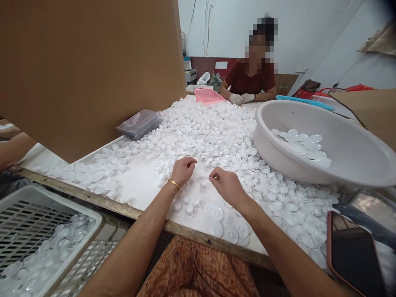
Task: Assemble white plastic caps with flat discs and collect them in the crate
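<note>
- Person's left hand [185,169] and right hand [227,185] at frame centre, apart, over the bench [139,181].
- Right hand: fingertips pinched on a thin white piece [210,177], centre of frame, between the hands. Seen nearly edge-on; long axis about left-right, free end toward the left hand.
- Left hand: fingertips drawn together, can't tell if anything is in them.
- Big pale basin [278,161], right side: white discs [305,146] inside, overlapping, lying mostly flat.
- White crate [100,220], lower left: slotted walls, heap of white pieces [52,243] inside, mixed angles.
- Pink basket [210,95], upper centre, at far end of the loose pile.
- Loose pile of white pieces [210,123] over much of the bench, facing all ways.
- Flat round discs [230,227], lower centre, by the near edge, overlapping; several show a small ring.
- Phone [352,247], lower right.
- Co-worker's gloved hands [241,98], upper right of centre, beside the pile.
</note>
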A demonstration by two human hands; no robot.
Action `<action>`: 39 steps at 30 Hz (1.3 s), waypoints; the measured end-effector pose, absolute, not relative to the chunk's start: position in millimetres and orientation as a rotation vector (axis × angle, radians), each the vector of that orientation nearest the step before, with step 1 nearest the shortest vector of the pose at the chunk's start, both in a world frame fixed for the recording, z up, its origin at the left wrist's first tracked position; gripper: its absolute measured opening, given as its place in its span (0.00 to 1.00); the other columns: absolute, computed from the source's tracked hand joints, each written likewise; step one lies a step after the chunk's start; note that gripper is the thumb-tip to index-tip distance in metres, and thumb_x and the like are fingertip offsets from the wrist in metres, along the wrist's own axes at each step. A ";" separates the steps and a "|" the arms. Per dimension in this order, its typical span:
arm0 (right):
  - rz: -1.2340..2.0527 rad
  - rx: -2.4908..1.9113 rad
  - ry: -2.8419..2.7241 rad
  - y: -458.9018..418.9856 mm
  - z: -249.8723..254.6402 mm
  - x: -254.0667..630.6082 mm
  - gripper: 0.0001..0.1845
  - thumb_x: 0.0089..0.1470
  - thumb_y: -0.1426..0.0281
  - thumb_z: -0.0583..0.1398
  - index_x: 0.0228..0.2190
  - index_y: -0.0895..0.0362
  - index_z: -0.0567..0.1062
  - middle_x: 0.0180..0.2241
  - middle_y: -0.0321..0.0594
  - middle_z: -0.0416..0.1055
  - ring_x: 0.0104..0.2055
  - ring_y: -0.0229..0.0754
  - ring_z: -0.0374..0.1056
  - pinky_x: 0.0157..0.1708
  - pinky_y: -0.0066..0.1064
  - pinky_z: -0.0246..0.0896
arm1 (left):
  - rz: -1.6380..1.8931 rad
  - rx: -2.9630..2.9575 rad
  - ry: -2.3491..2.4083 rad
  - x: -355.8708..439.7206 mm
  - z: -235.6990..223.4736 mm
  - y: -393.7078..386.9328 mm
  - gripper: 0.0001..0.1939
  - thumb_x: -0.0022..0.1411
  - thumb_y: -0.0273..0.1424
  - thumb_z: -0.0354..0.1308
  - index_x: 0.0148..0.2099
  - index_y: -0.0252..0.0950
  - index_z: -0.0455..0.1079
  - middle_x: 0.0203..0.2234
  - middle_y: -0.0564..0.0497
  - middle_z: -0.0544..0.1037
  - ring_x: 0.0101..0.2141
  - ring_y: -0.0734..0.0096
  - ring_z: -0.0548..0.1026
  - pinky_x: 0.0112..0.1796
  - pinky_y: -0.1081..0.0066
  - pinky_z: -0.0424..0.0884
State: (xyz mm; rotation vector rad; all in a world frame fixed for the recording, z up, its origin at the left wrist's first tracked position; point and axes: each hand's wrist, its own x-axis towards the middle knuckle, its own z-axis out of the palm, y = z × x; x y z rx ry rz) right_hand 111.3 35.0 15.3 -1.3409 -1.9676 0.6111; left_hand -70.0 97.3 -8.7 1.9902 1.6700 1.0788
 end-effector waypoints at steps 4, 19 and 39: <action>0.353 -1.335 -2.120 40.4 -3.0 97.1 0.05 0.51 0.77 0.55 0.29 0.56 0.68 0.29 0.37 0.71 0.30 0.39 0.67 0.31 0.29 0.60 | 1.081 2.021 1.683 -73.2 -8.9 99.1 0.12 0.51 0.24 0.49 0.31 0.38 0.74 0.26 0.54 0.77 0.25 0.73 0.70 0.32 0.72 0.68; 0.219 -1.160 -2.282 34.4 -23.7 96.9 0.08 0.57 0.72 0.53 0.38 0.56 0.70 0.39 0.44 0.72 0.39 0.42 0.68 0.39 0.33 0.64 | 1.067 2.105 1.657 -74.1 -7.0 98.1 0.13 0.53 0.23 0.48 0.33 0.38 0.73 0.28 0.54 0.77 0.29 0.72 0.72 0.36 0.71 0.68; 0.098 -1.078 -2.408 33.6 -18.9 102.7 0.08 0.57 0.74 0.52 0.34 0.57 0.72 0.40 0.43 0.73 0.39 0.42 0.69 0.37 0.33 0.65 | 0.672 2.244 1.533 -65.1 4.6 63.9 0.06 0.54 0.31 0.55 0.32 0.39 0.73 0.26 0.53 0.73 0.26 0.74 0.69 0.29 0.73 0.63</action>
